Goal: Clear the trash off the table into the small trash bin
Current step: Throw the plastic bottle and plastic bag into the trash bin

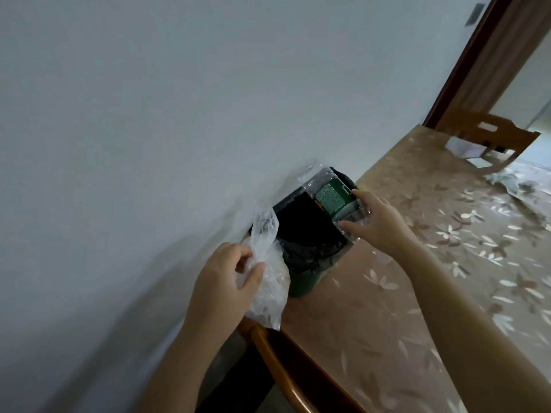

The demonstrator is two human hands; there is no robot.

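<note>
Fingers [365, 195] of the right hand [384, 225] curled round a clear bottle [320, 177] over the open small trash bin [304, 283] on the counter [417, 278], green label [331, 198] just beyond the fingertips, writing too blurred to read, left hand [226, 281] pinching a clear plastic bag [269, 287] beside the bin.

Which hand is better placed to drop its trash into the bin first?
Right. The right hand holds the bottle over the bin; the left hand grips its bag beside the rim.

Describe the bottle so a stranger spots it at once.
On the floral-clothed table, a small green bin stands by the white wall. The right hand holds the bottle over its mouth: clear plastic with a green label, unlike the plain bag beside it.
</note>
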